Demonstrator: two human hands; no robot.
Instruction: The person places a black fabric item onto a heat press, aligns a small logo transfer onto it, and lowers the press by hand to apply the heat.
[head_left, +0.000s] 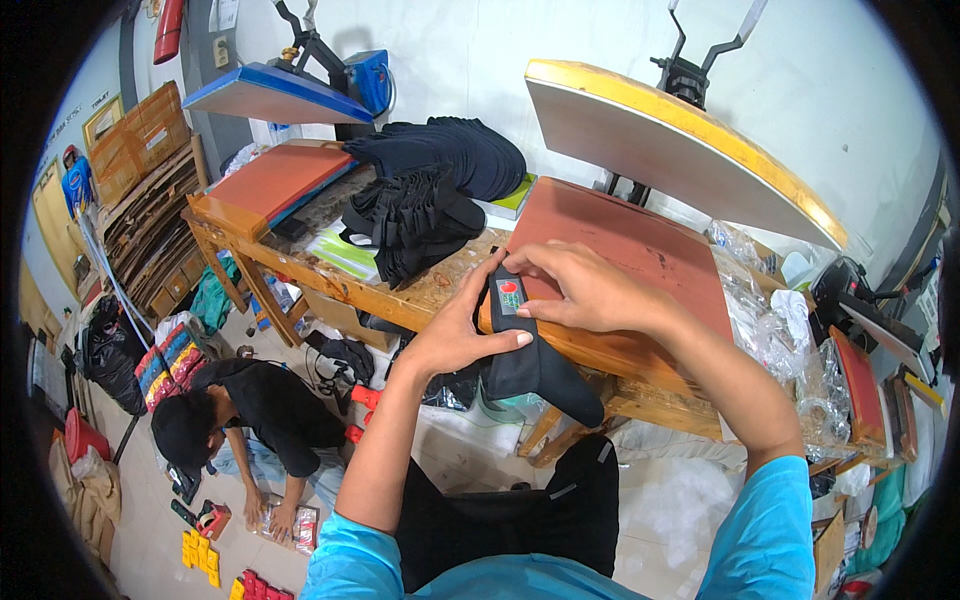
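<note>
A black sock-shaped fabric piece (514, 367) hangs over the front edge of the wooden workbench (322, 277), its rounded end pointing down to the right. On its upper part sits a small label (510, 294) with a red and green print. My left hand (457, 330) grips the piece from the left, thumb across its front below the label. My right hand (577, 289) holds its upper end, with fingertips at the top and the thumb at the label's lower right edge. Behind both hands lies the reddish-orange pad (615, 232) of a heat press.
The yellow-edged upper platen (690, 142) is raised above the pad. Left of it are a bunched black fabric pile (412, 217), a fanned dark stack (465, 154) and a blue heat press (277, 94). A person in black (255, 420) crouches on the floor at left, handling a plastic-wrapped pack.
</note>
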